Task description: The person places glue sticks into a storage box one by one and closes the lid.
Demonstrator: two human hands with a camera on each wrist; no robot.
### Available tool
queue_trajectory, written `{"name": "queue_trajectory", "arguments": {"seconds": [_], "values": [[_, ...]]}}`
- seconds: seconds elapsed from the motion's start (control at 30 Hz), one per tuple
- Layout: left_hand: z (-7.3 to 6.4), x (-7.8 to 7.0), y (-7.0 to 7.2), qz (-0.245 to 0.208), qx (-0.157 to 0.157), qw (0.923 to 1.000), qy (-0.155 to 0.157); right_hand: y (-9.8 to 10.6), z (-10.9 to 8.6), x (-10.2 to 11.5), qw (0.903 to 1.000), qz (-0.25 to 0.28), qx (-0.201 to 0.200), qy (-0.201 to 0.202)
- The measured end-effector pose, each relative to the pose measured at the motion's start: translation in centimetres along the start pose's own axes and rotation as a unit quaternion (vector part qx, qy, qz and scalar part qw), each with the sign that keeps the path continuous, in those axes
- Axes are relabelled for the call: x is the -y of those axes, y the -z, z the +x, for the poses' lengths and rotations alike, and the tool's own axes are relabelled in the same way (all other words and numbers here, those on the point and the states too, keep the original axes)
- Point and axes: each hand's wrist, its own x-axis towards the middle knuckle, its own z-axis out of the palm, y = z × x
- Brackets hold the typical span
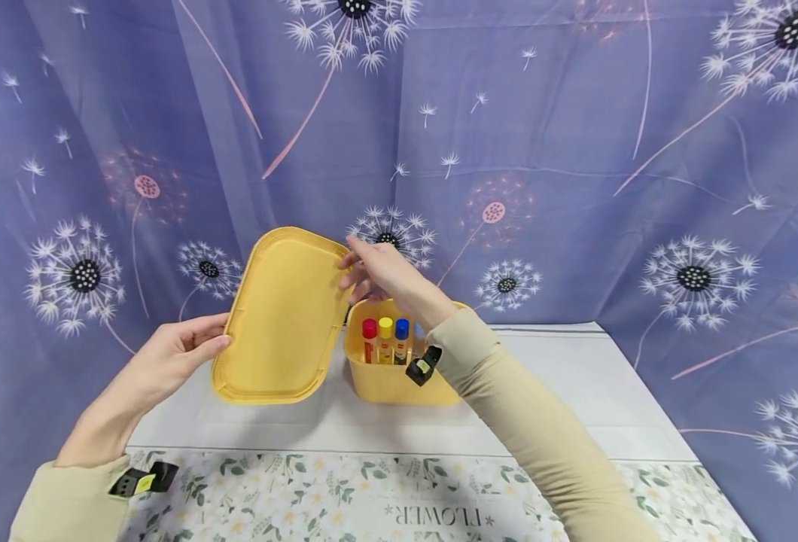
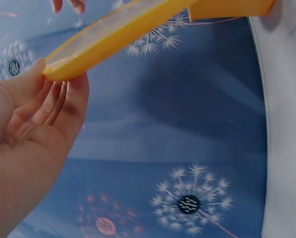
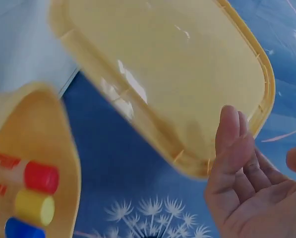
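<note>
My left hand point(image 1: 169, 360) pinches a yellow plastic lid point(image 1: 287, 316) at its left edge, thumb on the near face and fingers behind. The lid is raised and tilted, its rimmed inner side towards me. By the lid's upper right corner is my right hand point(image 1: 388, 277), fingers loosely bent and thumb apart; whether the fingertips touch the rim I cannot tell. Under my right wrist stands a yellow bin point(image 1: 399, 385). Inside it are upright clear tubes with a red cap point(image 1: 369, 327), a yellow cap point(image 1: 385, 326) and a blue cap point(image 1: 402, 327). My right forearm hides part of the bin.
The bin stands on a white table point(image 1: 548, 376) whose front part has a flower-print cover point(image 1: 290, 489). A purple dandelion-print curtain point(image 1: 548, 135) hangs behind the table and at both sides.
</note>
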Motion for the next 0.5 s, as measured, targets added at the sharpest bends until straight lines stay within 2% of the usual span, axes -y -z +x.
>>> {"name": "queue_trajectory", "arguments": {"seconds": [0.13,0.2,0.27,0.37,0.5], "values": [[0.5,-1.2,-0.8,0.029,0.011,0.9995,-0.007,0.1,0.7,0.8,0.9982,0.048,0.004,-0.035],[0.7,-1.9,-1.2,0.066,0.006,0.9976,-0.018,0.4,0.9,0.9,0.9966,0.066,0.010,-0.048],[1.0,-2.5,-1.5,0.118,-0.002,0.9919,-0.046,0.7,1.0,0.9,0.9947,0.083,0.013,-0.060],[1.6,-3.3,-1.8,0.199,-0.019,0.9729,-0.117,1.3,1.0,0.8,0.9930,0.093,0.013,-0.071],[2.1,-4.2,-2.4,0.279,-0.035,0.9367,-0.209,2.3,0.7,0.4,0.9925,0.092,0.011,-0.080]]}}
